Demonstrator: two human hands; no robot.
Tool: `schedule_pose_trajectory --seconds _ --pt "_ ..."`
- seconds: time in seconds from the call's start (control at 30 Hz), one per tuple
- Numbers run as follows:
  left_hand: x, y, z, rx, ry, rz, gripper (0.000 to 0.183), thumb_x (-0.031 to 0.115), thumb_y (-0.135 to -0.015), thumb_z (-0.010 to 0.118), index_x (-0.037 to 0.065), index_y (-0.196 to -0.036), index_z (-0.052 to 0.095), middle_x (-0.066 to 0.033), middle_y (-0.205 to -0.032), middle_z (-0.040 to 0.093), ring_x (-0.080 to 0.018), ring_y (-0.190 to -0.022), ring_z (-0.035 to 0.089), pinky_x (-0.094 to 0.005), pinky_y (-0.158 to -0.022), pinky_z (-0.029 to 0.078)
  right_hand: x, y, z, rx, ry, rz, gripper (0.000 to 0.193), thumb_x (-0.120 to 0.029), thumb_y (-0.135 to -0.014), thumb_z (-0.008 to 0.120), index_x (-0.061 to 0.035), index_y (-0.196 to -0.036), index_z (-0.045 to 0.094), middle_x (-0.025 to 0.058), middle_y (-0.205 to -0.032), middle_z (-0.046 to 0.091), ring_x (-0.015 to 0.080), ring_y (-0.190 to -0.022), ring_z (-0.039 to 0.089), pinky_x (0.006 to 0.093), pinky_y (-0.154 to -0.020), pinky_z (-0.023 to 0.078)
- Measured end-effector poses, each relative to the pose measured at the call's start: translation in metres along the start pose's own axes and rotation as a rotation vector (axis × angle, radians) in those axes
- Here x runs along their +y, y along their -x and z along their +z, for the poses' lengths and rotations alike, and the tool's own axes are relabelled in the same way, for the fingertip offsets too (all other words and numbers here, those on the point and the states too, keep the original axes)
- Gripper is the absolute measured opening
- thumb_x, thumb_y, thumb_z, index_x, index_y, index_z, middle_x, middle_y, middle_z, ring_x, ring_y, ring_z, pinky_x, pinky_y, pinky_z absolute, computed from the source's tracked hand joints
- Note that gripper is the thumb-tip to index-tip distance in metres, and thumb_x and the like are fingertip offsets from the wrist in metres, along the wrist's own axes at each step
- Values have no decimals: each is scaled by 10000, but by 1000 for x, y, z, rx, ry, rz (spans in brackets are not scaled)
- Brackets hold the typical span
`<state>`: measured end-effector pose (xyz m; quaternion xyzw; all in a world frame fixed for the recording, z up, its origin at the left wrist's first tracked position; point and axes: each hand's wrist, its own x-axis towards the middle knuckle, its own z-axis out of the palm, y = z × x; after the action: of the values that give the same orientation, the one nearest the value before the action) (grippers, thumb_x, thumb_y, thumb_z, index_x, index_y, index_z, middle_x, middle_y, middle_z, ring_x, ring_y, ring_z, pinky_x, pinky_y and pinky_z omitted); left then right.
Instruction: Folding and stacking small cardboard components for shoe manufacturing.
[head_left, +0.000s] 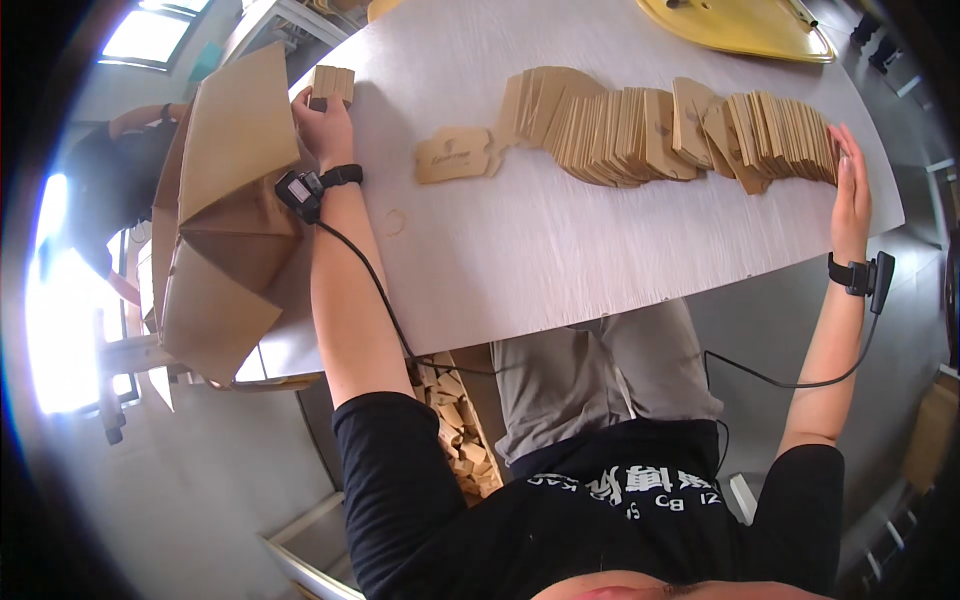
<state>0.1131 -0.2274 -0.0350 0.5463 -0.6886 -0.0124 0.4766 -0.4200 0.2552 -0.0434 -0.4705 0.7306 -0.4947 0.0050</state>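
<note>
My left hand [325, 128] is closed around a small stack of brown cardboard pieces [334, 82] at the table's far left, beside a large open carton [232, 130]. Part of its grip is hidden. A long leaning row of flat brown cardboard pieces [610, 135] with rounded edges stretches across the far half of the table. Against the row's right end my right hand [850, 190] rests with straight fingers, holding nothing. Between my left hand and the row, a few loose printed pieces [450, 158] lie flat.
The pale table [560, 250] has a curved right edge. A yellow chair seat [745, 25] stands beyond its far edge. Below the table, a box holds many brown cardboard scraps [462, 430]. Cables run from both wrist devices. Another person [125, 190] is at the far left, behind the carton.
</note>
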Motion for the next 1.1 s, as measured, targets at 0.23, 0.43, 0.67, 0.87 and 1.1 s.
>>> schedule_pose_trajectory --seconds 0.23,0.43,0.67,0.87,1.1 --pt "39 23 -17 -11 811 -647 380 164 -968 571 -17 -1300 531 -193 -1261 521 -304 -1109 595 -419 -938 602 15 -5 -7 29 233 -104 518 -399 -1114 383 -70 -1501 485 134 -1524 513 268 -1471 396 415 -1234 242" --pt "74 55 -65 -96 1148 -551 276 128 -981 539 29 -1238 517 -152 -1247 502 -288 -1064 583 -464 -857 642 3 -10 0 193 473 -459 516 -380 -1092 420 -84 -1514 455 145 -1588 430 289 -1523 290 479 -1272 104" --pt "179 137 -120 -403 1388 -426 510 108 -952 486 53 -1455 419 -169 -1332 520 -322 -1169 592 -550 -941 582 -62 49 39 148 -328 -432 836 -448 -1016 595 -26 -1622 203 193 -1646 294 303 -1456 388 475 -1193 303" --pt "261 307 -169 -391 1166 48 589 179 -937 571 63 -1485 387 -236 -1554 376 -396 -1471 362 -572 -1180 319 -202 142 119 -505 -1421 75 1278 -465 -816 857 -75 -1653 -27 134 -1634 330 234 -1393 463 399 -1135 388" --pt "276 346 -173 -213 638 488 569 186 -892 762 76 -1355 450 -309 -1568 273 -459 -1423 378 -542 -1106 418 -232 174 108 -369 -1565 267 1107 -222 -855 859 -7 -1632 100 104 -1543 419 177 -1402 430 371 -1190 327"
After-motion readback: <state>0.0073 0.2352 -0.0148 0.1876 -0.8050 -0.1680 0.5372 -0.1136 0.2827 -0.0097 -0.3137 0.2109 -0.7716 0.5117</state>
